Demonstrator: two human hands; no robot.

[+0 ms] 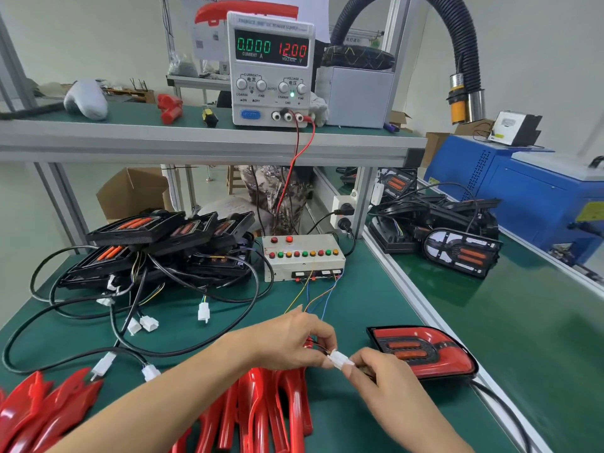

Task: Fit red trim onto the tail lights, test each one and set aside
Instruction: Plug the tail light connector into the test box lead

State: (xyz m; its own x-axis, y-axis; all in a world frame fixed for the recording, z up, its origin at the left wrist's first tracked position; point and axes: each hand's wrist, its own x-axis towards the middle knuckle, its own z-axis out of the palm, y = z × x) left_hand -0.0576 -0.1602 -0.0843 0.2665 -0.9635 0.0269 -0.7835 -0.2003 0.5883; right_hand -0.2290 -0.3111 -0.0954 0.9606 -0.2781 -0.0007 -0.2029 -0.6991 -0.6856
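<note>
The green counter (359, 305) stands by pale walls, with a shelf (196, 138) above carrying a power supply (271, 68) reading 12.00 volts. Black tail lights (157, 246) are heaped at the back left. One red-trimmed tail light (425, 351) lies flat at the right edge, long axis left to right. Loose red trim (268, 413) lies nearest. Left hand (291, 341) and right hand (382, 377) each pinch the white connector (340, 359).

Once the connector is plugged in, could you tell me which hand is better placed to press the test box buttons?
Probably the left hand: it lies nearer the test box, straight ahead of it. The right hand sits lower, beside the trimmed tail light.
</note>
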